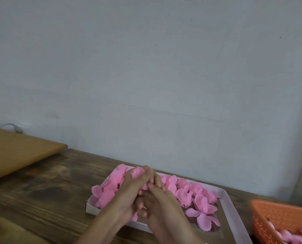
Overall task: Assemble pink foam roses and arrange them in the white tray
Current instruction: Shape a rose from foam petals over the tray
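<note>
The white tray (229,206) looks mostly filled, only its near right corner bare, while the left hand (129,189) and right hand (158,201) curl together around another pink foam rose (138,172).

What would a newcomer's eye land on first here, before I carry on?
First, the left hand and right hand, pressed together at bottom centre, both gripping a pink foam piece. Under them lies the shallow white cardboard tray, heaped with loose pink foam petals. In the bottom right corner, an orange perforated plastic basket holds more pink pieces.
</note>
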`<action>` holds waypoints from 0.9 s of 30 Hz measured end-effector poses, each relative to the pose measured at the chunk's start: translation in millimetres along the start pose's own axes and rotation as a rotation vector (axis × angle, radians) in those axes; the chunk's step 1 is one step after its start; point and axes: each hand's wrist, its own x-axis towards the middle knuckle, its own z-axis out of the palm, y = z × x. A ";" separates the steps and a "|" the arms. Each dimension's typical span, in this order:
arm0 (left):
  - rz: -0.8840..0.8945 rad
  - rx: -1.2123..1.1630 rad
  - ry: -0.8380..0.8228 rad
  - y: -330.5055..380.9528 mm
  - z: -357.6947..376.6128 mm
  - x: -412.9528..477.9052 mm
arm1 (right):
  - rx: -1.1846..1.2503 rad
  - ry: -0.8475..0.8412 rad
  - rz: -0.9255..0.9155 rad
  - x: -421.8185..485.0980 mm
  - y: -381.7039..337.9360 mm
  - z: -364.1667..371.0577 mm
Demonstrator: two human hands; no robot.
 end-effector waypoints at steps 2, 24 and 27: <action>-0.037 0.082 -0.020 4.2 -1.7 -2.4 | -0.017 0.005 0.067 -1.2 -1.9 0.7; -0.112 0.139 0.009 3.0 0.1 -1.7 | -0.304 0.099 0.029 11.1 9.9 -8.2; -0.126 0.043 0.052 2.9 2.8 0.2 | -0.376 0.069 -0.044 6.8 6.1 -10.2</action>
